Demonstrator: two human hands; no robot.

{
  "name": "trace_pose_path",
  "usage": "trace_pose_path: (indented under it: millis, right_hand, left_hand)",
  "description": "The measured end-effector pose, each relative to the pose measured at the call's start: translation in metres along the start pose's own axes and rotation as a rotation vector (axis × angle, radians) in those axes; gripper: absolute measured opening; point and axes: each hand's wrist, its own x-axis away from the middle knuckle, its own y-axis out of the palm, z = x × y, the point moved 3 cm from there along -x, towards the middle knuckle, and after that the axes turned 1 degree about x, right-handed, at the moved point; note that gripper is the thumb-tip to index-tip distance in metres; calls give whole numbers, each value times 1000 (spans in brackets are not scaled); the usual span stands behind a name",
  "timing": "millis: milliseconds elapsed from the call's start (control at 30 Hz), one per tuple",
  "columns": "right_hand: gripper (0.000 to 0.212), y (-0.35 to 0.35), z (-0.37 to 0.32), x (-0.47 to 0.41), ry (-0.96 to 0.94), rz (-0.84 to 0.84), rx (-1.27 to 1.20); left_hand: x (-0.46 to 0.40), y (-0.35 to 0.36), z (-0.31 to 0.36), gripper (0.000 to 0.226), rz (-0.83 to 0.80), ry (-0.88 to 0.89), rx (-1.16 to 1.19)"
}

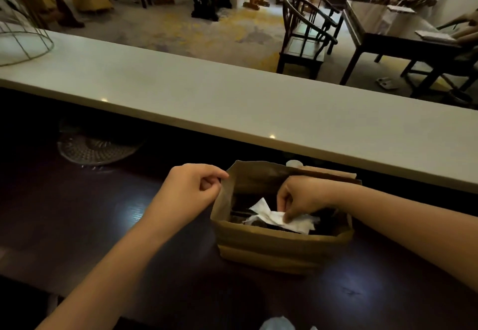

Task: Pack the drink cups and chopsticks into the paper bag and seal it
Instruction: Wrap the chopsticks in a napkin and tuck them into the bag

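A brown paper bag stands open on the dark counter in front of me. My left hand pinches the bag's left rim and holds the mouth apart. My right hand reaches down inside the bag, its fingers closed on white paper, a napkin or wrapper, that lies over dark items at the bottom. Those dark items are too dim to tell apart. A pale round lid shows just behind the bag's far edge.
A raised pale countertop runs across just behind the bag. A round woven mat lies at the left on the dark counter. A wire frame stands far left. Chairs and tables fill the room beyond.
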Motion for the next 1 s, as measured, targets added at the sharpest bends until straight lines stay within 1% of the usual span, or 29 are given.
trace_pose_path:
  millis: [100,233,333,500,600,667,733,767,800,833,867,900,933,967,1000]
  right_hand:
    - [8,9,4,-18,21,-62,10]
    - [21,19,11,-37,78,-100,104]
    - [28,18,16,-41,122,-125,111]
    - [32,8,18,-31,151,-100,80]
    - [32,3,16,-15,155,-43,69]
    - [30,-6,12,1,127,50,68]
    - [29,-15,8,21,77,173,93]
    - [29,-18,8,33,55,268,87]
    - [27,-21,9,47,28,403,40]
    - [25,-21,11,62,-13,580,-55]
    - [22,-19,15,79,-76,779,-188]
    - [19,-13,20,97,-147,971,-350]
    - [17,-2,29,113,-201,1128,-512]
    - [16,14,40,125,-226,1224,-650]
    - [18,33,51,132,-227,1248,-755]
  left_hand:
    - [3,1,1,26,6,10,10]
    - [3,3,-1,26,16,11,26]
    - [2,6,0,25,27,18,32]
    - [0,8,-3,22,28,39,45]
    - [-1,11,-7,20,10,49,70]
    - [1,14,-6,21,-4,67,119]
    - [5,17,-7,27,-22,70,215]
    - [6,19,-9,33,-28,60,250]
    - [8,23,-13,37,-40,50,290]
    - [8,28,-20,34,-43,17,340]
    - [8,34,-27,27,-46,-44,433]
    - [10,39,-34,28,-48,-98,497]
    - [16,43,-39,30,-46,-115,549]
    - [26,44,-39,27,-52,-63,544]
    - [37,45,-38,33,-61,-3,530]
